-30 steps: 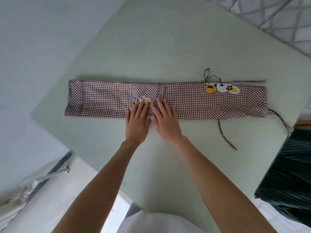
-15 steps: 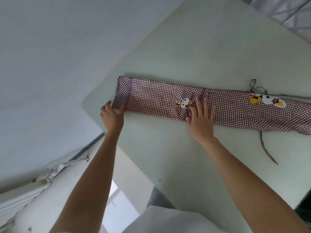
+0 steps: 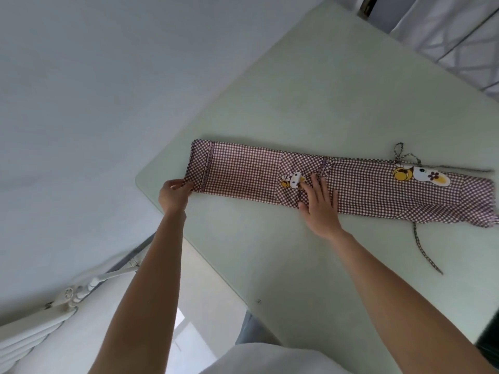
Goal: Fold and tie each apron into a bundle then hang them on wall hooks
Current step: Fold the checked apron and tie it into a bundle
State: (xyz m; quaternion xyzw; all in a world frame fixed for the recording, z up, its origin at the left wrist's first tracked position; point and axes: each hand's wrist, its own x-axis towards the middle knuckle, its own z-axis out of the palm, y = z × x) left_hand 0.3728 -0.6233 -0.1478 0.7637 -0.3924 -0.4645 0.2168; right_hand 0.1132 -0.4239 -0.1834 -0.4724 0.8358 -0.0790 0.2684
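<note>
One folded apron (image 3: 351,184) under two hands: left hand (image 3: 172,195), right hand (image 3: 320,206)

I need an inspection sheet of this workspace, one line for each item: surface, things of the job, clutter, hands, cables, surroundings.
Surface: pale green table, smooth; its near-left corner is in view.
Job's things: brown-and-white checked apron folded into a long flat strip with cartoon patches; checked tie strings trail loose near its right end.
Clutter: dark fabric at the table's right edge, mostly out of frame.
Hands: left hand pinches the strip's left end with its fingers; right hand lies flat on the strip's middle.
Cables: nothing seen.
Surroundings: white wall to the left, white radiator below it, patterned curtain at upper right.
</note>
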